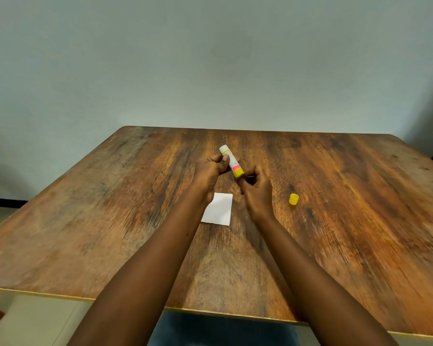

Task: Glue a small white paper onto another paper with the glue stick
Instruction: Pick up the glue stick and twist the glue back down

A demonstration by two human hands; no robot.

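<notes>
Two hands: left hand [208,171] grips glue stick [231,161]; label unreadable.

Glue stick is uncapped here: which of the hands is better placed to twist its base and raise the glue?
Right. The left hand already grips the glue stick around its barrel, and the right hand has its fingertips at the yellow base. The cap lies on the table, off the stick.
</notes>
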